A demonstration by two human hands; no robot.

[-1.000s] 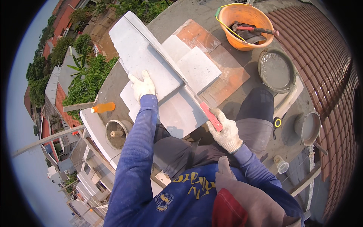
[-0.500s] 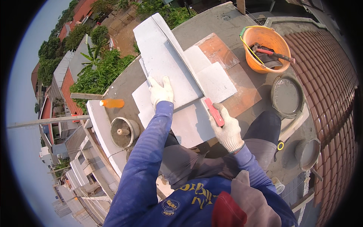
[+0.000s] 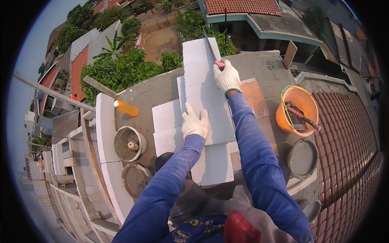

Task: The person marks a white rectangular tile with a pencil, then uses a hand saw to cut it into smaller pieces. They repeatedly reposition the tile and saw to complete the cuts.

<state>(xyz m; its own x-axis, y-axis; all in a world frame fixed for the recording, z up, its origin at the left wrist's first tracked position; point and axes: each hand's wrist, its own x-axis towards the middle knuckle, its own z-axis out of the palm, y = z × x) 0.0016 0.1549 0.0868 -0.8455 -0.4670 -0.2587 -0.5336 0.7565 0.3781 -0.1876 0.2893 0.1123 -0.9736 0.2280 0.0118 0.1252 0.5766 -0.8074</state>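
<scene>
A long white block (image 3: 201, 81), like lightweight concrete, lies lengthwise away from me on a stack of other white slabs (image 3: 212, 164). My gloved left hand (image 3: 195, 122) is spread flat on its near part, thumb and fingers apart. Near the block's far right edge, my gloved right hand (image 3: 227, 77) is closed around the red handle of a handsaw (image 3: 219, 63). The saw's thin dark blade points away from me, over the block's far end. Where its teeth meet the block is too small to make out.
At the right stands an orange bucket (image 3: 287, 115) with a red-and-black-handled hammer (image 3: 302, 116) across it. Grey mortar tubs (image 3: 303, 159) sit nearer. On the left are an orange bottle (image 3: 126, 108) and a mortar-crusted bucket (image 3: 139, 152). Brown roof tiles (image 3: 344, 133) slope beyond the ledge.
My right hand has pushed the saw far forward along the block's right side. My left hand stays on the block. The view has turned and shifted.
</scene>
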